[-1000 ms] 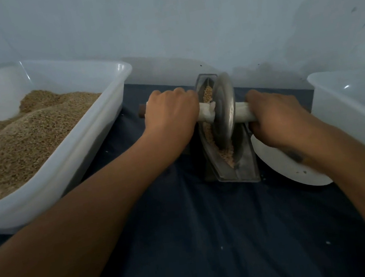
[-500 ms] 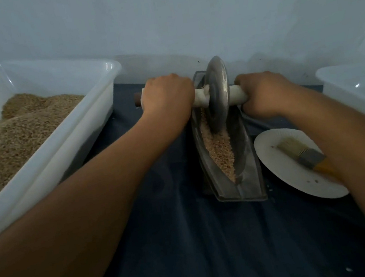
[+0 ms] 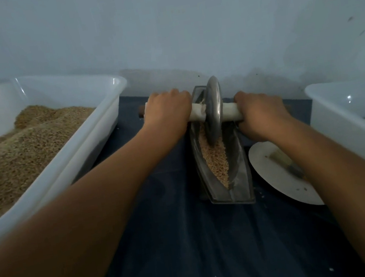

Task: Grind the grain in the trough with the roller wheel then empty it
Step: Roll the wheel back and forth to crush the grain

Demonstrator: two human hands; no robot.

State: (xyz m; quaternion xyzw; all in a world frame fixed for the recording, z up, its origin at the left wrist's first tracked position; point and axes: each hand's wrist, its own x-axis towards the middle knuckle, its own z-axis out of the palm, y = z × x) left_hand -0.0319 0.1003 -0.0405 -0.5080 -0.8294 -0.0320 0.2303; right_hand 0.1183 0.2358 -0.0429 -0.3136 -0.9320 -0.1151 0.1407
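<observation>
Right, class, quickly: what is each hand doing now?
Left hand: grips the pale axle handle of the grey metal roller wheel.
Right hand: grips the same handle.

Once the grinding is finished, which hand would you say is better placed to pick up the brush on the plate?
Probably the right hand: the brush lies on the plate just beneath its wrist, while the left hand is across the trough.

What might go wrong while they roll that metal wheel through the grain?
The roller wheel sits at the far end of the narrow trough; pushed further, it might ride off the end. Grain is heaped near the sides, so some could spill onto the dark cloth. Both hands grip the axle close to the wheel.
</observation>
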